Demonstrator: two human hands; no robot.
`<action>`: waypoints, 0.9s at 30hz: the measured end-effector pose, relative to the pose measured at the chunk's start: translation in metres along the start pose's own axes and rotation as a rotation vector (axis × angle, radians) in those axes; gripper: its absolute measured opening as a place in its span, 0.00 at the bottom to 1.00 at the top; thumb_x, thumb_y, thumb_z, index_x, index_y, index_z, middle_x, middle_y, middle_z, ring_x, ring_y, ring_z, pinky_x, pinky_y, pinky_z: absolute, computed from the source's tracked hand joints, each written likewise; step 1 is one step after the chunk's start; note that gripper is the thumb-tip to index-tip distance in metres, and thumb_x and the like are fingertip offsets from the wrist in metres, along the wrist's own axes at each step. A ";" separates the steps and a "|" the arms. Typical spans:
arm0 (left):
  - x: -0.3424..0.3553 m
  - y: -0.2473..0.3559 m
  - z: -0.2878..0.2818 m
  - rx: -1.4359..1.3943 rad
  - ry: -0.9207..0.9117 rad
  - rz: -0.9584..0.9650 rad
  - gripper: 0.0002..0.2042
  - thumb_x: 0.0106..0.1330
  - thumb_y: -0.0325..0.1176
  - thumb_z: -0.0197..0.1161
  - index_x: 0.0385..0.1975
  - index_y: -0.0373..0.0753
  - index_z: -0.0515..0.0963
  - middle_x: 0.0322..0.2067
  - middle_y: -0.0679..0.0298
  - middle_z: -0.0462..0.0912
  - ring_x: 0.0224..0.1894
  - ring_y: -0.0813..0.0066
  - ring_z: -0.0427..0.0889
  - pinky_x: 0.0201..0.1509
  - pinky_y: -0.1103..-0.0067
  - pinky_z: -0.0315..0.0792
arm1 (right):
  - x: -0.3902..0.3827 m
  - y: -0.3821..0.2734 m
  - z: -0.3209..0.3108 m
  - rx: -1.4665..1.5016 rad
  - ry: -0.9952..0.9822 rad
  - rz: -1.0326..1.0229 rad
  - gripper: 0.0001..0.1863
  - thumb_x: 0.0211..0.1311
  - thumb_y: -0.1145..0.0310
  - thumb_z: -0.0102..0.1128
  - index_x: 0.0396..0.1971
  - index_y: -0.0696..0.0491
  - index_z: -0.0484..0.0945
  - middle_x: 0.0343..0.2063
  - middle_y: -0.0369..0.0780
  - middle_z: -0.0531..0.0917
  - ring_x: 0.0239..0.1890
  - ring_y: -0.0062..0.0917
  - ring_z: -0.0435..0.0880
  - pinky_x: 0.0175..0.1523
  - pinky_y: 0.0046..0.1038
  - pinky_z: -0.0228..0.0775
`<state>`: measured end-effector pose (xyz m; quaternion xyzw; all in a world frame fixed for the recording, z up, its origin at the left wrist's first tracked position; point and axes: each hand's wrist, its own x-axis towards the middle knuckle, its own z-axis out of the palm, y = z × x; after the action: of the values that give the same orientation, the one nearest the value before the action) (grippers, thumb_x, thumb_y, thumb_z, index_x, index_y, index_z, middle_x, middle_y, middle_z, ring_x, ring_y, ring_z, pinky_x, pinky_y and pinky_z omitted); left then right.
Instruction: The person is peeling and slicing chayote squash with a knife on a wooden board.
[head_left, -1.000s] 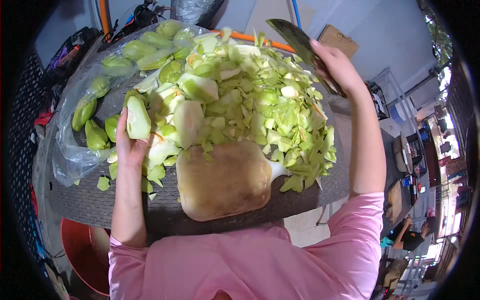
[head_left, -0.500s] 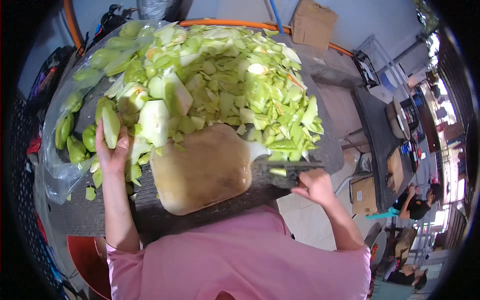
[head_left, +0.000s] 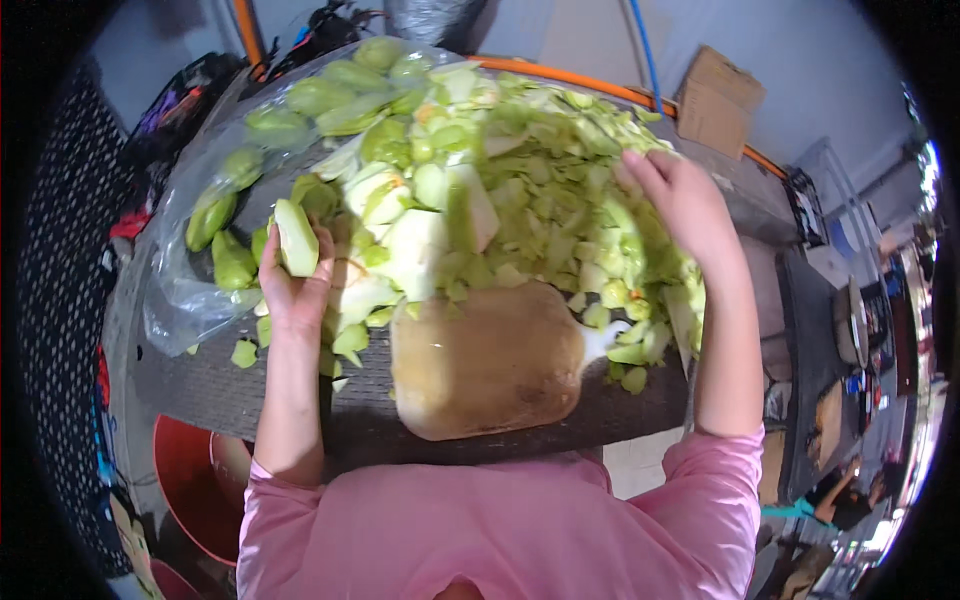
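My left hand (head_left: pixel 297 290) is closed around a peeled, pale green oblong fruit (head_left: pixel 297 238), upright at the left of the heap. Its exact kind is unclear. My right hand (head_left: pixel 685 200) reaches over the far right of a big heap of green peels and cut pieces (head_left: pixel 560 180). Its fingers stretch toward the heap; no tool shows in them, though the palm side is hidden. A pale narrow shape (head_left: pixel 682 325), perhaps a blade, lies beside my right forearm. Between my arms rests a stained cutting board (head_left: pixel 490 365) with a white handle. Larger peeled pieces (head_left: pixel 415 245) lie beyond it.
At the left, a clear plastic bag (head_left: pixel 185 300) holds several unpeeled green fruits (head_left: pixel 233 262). A red bucket (head_left: pixel 190 480) stands below the table's left edge. Behind the heap are an orange pipe (head_left: pixel 560 75) and a cardboard box (head_left: pixel 720 100). Another table (head_left: pixel 805 370) stands at right.
My right hand has moved from beside the board's handle up and over the right of the heap; the dark blade it held has left it. My left hand still holds the fruit. The view has shifted.
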<state>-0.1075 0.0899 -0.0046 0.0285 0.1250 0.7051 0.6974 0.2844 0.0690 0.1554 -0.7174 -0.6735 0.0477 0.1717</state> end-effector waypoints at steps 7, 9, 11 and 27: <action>-0.023 0.017 0.037 -0.179 -0.099 0.139 0.16 0.65 0.33 0.54 0.48 0.31 0.71 0.44 0.52 0.74 0.48 0.58 0.73 0.49 0.69 0.74 | -0.135 -0.097 0.134 0.125 -0.434 -0.505 0.17 0.56 0.54 0.57 0.27 0.56 0.73 0.25 0.46 0.77 0.31 0.42 0.78 0.36 0.42 0.68; -0.032 0.030 0.040 -0.202 -0.207 0.097 0.16 0.64 0.32 0.55 0.49 0.31 0.71 0.45 0.51 0.73 0.48 0.58 0.73 0.49 0.69 0.74 | -0.158 -0.119 0.149 0.148 -0.510 -0.668 0.17 0.57 0.55 0.55 0.28 0.55 0.73 0.26 0.44 0.78 0.32 0.39 0.79 0.37 0.39 0.70; -0.043 0.050 0.047 -0.266 -0.207 0.163 0.16 0.62 0.29 0.56 0.49 0.31 0.71 0.46 0.49 0.73 0.49 0.59 0.71 0.48 0.72 0.75 | -0.178 -0.135 0.168 0.270 -0.512 -0.842 0.18 0.57 0.54 0.55 0.26 0.55 0.71 0.23 0.42 0.77 0.28 0.36 0.78 0.33 0.36 0.69; -0.137 0.150 0.024 0.020 -0.387 0.325 0.16 0.66 0.32 0.55 0.51 0.33 0.70 0.48 0.50 0.71 0.52 0.58 0.71 0.53 0.66 0.74 | -0.118 -0.127 0.183 0.124 -0.244 -0.759 0.17 0.56 0.54 0.56 0.24 0.54 0.72 0.19 0.43 0.76 0.22 0.37 0.78 0.28 0.39 0.70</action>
<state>-0.2458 -0.0422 0.0691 0.1893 -0.0100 0.7883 0.5854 0.0983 -0.0093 0.0047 -0.3950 -0.9019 0.1063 0.1386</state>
